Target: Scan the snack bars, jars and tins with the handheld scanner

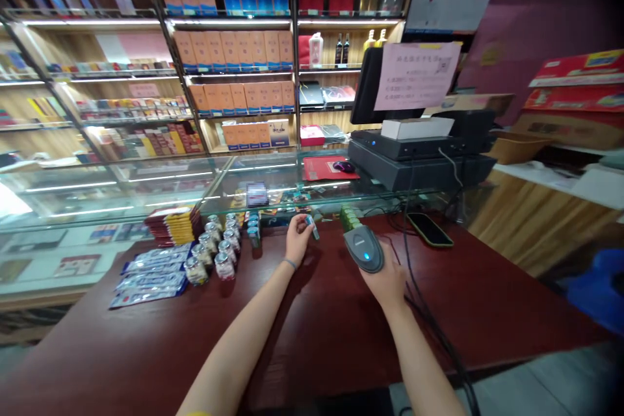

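Observation:
Pinched between the thumb and fingers of my left hand point(296, 239) is a small light-blue pack point(312, 227), held just above the dark red counter point(312, 338). My right hand point(387, 281) is wrapped round a grey barcode scanner point(364, 250) with a lit blue light; its handle is hidden by the hand. The scanner's head points away from me, towards a row of small green packs point(349, 216). Left of my left hand stand several small blue packs point(253, 233). Beside them are two rows of small jars point(225, 261) with silvery lids.
Flat blue-and-silver packets point(153, 276) and stacked yellow and red packets point(181, 226) lie at the left. A phone point(429, 229) and the scanner's black cable point(424, 312) are at the right. Behind are a glass case point(160, 185), a monitor point(365, 88) and a mouse point(344, 167).

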### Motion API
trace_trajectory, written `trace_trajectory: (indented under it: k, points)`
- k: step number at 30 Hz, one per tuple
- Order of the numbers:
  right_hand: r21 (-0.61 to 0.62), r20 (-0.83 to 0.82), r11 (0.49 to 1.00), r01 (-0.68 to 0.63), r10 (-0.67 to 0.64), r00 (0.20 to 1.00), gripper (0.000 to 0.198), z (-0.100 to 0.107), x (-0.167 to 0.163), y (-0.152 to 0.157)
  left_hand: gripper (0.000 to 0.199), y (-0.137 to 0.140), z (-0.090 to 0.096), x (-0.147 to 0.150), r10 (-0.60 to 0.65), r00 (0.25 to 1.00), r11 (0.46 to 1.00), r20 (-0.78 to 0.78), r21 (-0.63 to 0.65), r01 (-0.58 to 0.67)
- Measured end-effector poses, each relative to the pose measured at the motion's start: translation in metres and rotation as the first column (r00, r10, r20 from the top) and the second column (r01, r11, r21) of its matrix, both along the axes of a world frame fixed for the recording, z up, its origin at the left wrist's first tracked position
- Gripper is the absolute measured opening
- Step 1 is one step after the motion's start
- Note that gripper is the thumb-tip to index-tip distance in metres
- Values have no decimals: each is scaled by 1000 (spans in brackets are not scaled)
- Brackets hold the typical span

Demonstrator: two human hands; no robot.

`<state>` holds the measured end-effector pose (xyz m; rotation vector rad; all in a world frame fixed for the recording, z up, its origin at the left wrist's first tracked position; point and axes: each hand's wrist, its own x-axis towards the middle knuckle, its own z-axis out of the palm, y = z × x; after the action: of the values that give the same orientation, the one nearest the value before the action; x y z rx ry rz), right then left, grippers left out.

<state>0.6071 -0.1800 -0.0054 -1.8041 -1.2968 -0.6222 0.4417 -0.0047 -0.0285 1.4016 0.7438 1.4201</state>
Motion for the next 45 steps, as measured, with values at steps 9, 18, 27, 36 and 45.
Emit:
trace_trajectory:
  k: [9, 18, 27, 36, 45]
  points:
    - [-125, 55, 942, -311, 320, 946, 41, -10, -42, 1, 55, -28, 9, -123, -136, 984, 958, 112, -237, 159]
    - [-360, 210, 730, -581, 670, 712, 51, -10, -79, -2, 53, -36, -10, -153, -39, 988, 975, 149, -210, 71]
    - [-445, 188, 715, -539, 663, 725, 34, -12, -81, -2, 46, -32, -16, -153, 37, 999, 977, 18, -210, -32]
    - [-360, 253, 766, -532, 630, 735, 41, -12, -76, -1, 42, -41, -8, -149, 359, 927, 933, -108, 64, -354]
    - [-327, 241, 770, -548, 629, 739, 41, -13, -71, 1, 31, -43, -12, -145, 621, 733, 780, -277, 311, -543]
